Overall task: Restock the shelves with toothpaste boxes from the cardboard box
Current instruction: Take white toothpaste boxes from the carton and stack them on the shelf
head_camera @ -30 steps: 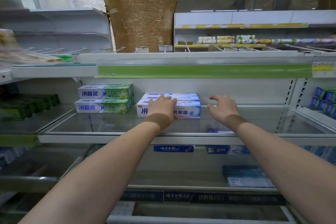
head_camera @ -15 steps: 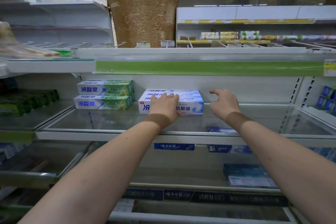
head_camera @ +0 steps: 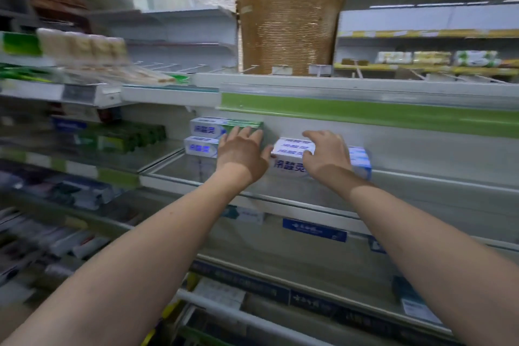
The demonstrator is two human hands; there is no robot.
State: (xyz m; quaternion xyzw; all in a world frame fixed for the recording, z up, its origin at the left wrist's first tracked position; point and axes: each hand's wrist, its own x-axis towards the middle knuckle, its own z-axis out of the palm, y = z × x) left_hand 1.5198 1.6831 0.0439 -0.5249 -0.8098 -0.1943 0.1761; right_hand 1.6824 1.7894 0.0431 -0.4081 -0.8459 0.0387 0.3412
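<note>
Two hands up on the shelf [head_camera: 421, 181] — right hand [head_camera: 327, 156] curled over the white boxes [head_camera: 292, 160], left hand [head_camera: 241, 152] flat, fingers straight, beside the green boxes [head_camera: 207, 135]; light stiff cardboard, probably slick — grab the long sides.

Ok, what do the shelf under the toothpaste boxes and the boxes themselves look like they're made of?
The shelf looks like clear glass or acrylic in a pale metal frame: the lower shelves show through it and it reflects. Which of the two I cannot tell. The blue-and-white toothpaste boxes and the green-and-white toothpaste boxes look like glossy printed cardboard, with crisp folded edges and a slight sheen.
</note>
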